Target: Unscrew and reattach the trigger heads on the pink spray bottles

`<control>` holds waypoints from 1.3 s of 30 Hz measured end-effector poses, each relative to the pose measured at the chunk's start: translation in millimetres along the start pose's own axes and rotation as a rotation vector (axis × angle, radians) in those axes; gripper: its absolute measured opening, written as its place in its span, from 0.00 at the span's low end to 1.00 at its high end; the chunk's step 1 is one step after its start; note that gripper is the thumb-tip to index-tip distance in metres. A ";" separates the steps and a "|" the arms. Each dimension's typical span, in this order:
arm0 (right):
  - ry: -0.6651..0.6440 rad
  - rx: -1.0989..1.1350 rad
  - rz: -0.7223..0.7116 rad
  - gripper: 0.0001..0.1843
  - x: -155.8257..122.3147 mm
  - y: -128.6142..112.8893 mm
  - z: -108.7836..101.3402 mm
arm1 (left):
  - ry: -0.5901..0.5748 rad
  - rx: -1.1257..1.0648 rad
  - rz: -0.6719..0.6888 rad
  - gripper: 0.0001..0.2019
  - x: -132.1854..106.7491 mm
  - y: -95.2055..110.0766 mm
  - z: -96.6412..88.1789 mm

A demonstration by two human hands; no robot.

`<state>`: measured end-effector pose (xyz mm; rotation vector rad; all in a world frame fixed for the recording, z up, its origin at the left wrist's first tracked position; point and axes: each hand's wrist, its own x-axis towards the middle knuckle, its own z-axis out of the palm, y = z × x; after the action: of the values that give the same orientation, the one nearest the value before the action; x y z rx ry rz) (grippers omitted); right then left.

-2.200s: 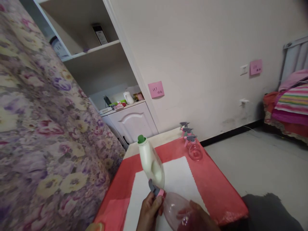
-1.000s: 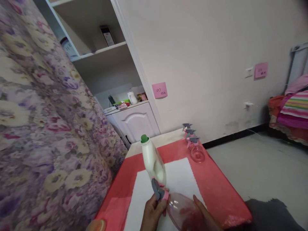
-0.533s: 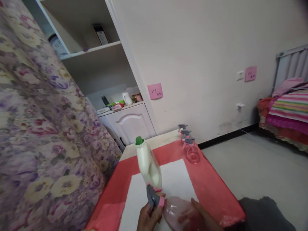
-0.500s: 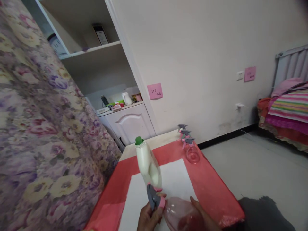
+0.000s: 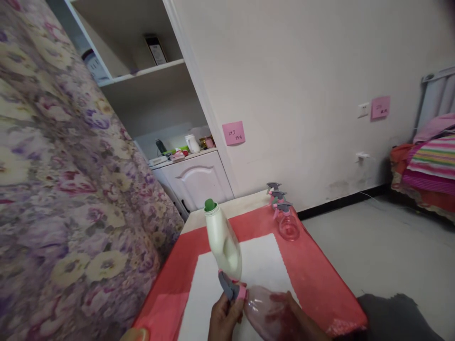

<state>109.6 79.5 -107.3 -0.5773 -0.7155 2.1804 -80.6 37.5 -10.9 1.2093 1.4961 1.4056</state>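
Observation:
A clear pink spray bottle (image 5: 256, 303) lies tilted low in the view, its grey and pink trigger head (image 5: 230, 286) pointing left. My left hand (image 5: 223, 321) is closed around the neck and trigger head. On the right, my right hand (image 5: 292, 312) grips the bottle's body, with fingers across its upper side. Just beyond the trigger head stands a pale green jug (image 5: 219, 239) with an uncapped mouth, dark green inside. Under it is a white sheet (image 5: 263, 258).
Several spray bottles (image 5: 288, 227) with grey heads line the far right of the red-covered table (image 5: 320, 279). A round tan object (image 5: 137, 334) shows at the bottom left edge. A floral curtain (image 5: 88, 199) hangs left, and a wall (image 5: 284, 94) rises behind.
My right hand has shifted up over the bottle's body, showing more fingers. The view has turned slightly left, and a tan object has come further into view at bottom left.

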 end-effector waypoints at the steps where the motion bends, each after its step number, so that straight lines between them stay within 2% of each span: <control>1: -0.032 -0.037 -0.016 0.37 0.6 1.5 -3.1 | 0.005 -0.008 0.001 0.27 0.1 -0.6 -0.2; 3: -0.095 -0.120 -0.055 0.42 0.2 2.8 -8.1 | 0.017 -0.036 0.001 0.27 -0.1 -1.7 -1.2; 6: -0.116 -0.197 -0.103 0.50 -3.3 1.5 -10.9 | 0.022 -0.077 -0.018 0.26 -0.5 -2.4 -2.8; 8: -0.111 -0.138 -0.081 0.45 -6.0 0.2 -8.4 | 0.008 -0.094 -0.028 0.27 -1.1 -1.6 -3.4; 10: -0.117 -0.016 0.024 0.34 -7.9 -0.6 -3.2 | -0.007 -0.108 -0.025 0.28 -2.1 0.6 -3.6; 11: -0.119 0.044 0.103 0.33 -8.4 -0.8 0.0 | -0.013 -0.112 -0.019 0.29 -2.7 2.1 -3.7; 13: -0.119 0.128 0.240 0.39 -8.7 -1.2 6.3 | -0.022 -0.110 -0.002 0.30 -4.0 4.9 -3.9; 15: -0.111 0.150 0.288 0.41 -7.9 -1.6 11.0 | -0.027 -0.101 0.014 0.29 -5.1 6.4 -4.2; 17: -0.073 0.140 0.247 0.40 -6.1 -1.4 13.2 | -0.014 -0.091 0.018 0.28 -5.5 5.9 -4.3; 23: 0.131 0.059 0.009 0.41 0.2 4.3 9.8 | 0.058 -0.043 -0.024 0.26 -2.2 1.5 -3.1; 27: 0.071 -0.038 -0.077 0.45 -3.6 6.4 5.8 | 0.073 -0.062 -0.012 0.26 -1.9 2.6 0.5; 29: 0.041 0.002 -0.055 0.40 -5.3 6.5 4.0 | 0.044 -0.069 -0.020 0.25 -3.2 4.6 2.1; 31: 0.042 0.117 0.074 0.33 -4.7 6.3 3.6 | 0.010 -0.071 -0.011 0.26 -4.9 8.0 3.1; 34: 0.002 0.234 0.232 0.35 -1.1 5.4 7.4 | -0.026 -0.076 0.015 0.25 -7.0 14.1 3.8; 36: -0.011 0.249 0.211 0.34 0.4 4.1 11.1 | -0.020 -0.078 0.008 0.24 -7.6 16.6 4.5; 39: 0.056 0.189 0.134 0.35 -1.7 1.3 13.7 | 0.038 -0.072 -0.019 0.25 -7.4 14.9 5.5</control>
<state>101.7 73.3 -97.7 -0.6001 -0.4458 2.3144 -71.2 31.3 2.5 1.1273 1.4666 1.4648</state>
